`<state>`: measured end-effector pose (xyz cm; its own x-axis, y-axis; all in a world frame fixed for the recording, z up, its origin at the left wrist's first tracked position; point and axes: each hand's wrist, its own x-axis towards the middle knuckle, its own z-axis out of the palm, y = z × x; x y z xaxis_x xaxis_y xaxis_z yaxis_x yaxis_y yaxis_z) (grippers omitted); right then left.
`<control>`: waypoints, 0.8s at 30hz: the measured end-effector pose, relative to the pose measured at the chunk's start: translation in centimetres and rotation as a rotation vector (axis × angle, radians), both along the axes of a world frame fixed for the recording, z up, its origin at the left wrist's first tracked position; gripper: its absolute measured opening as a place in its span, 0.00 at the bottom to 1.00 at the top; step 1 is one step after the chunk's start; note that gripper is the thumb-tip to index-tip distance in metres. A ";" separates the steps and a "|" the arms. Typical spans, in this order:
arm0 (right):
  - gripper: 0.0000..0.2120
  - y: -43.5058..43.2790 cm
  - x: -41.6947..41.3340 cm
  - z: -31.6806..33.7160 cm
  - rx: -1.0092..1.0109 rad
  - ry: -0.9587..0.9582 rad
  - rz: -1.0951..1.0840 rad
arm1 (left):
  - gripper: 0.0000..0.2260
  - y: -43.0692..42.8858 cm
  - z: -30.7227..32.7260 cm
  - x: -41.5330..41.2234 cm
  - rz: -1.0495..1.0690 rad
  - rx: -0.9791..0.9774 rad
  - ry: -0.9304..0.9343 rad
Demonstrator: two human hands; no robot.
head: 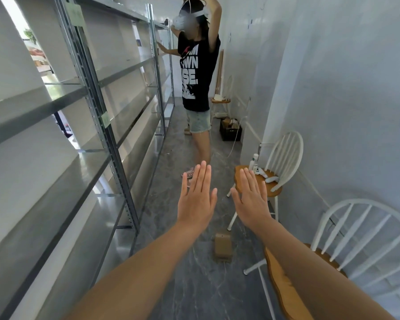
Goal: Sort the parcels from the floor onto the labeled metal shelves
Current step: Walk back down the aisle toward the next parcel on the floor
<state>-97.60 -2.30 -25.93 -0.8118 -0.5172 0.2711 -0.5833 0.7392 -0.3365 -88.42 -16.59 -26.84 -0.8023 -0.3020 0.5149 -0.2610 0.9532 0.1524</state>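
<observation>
Parcel (222, 248) lies on grey floor (194, 285) beside metal shelves (106, 125) — left hand (195, 199) and right hand (252, 202) outstretched above, grip spread flat, holding nothing.

Dark marble floor (194, 285) — brown parcel (222, 248), chairs (284, 162)

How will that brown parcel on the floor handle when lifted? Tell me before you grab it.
The brown parcel looks like a small cardboard box, so it is probably stiff rather than floppy. It lies flat on the floor with square sides, so it should slide, not roll. It seems small beside the open left hand, so likely light.
</observation>
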 end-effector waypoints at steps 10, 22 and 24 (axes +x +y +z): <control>0.30 -3.7 -0.4 -1.1 0.042 -0.024 -0.019 | 0.28 -3.9 -1.6 -2.2 -0.089 0.016 0.011; 0.30 -6.3 -4.0 -1.3 0.022 -0.040 -0.012 | 0.28 -6.4 -1.7 -5.6 -0.103 0.022 -0.012; 0.30 -6.2 -5.2 -1.4 0.022 -0.041 -0.009 | 0.28 -6.4 -1.4 -6.7 -0.104 0.036 -0.011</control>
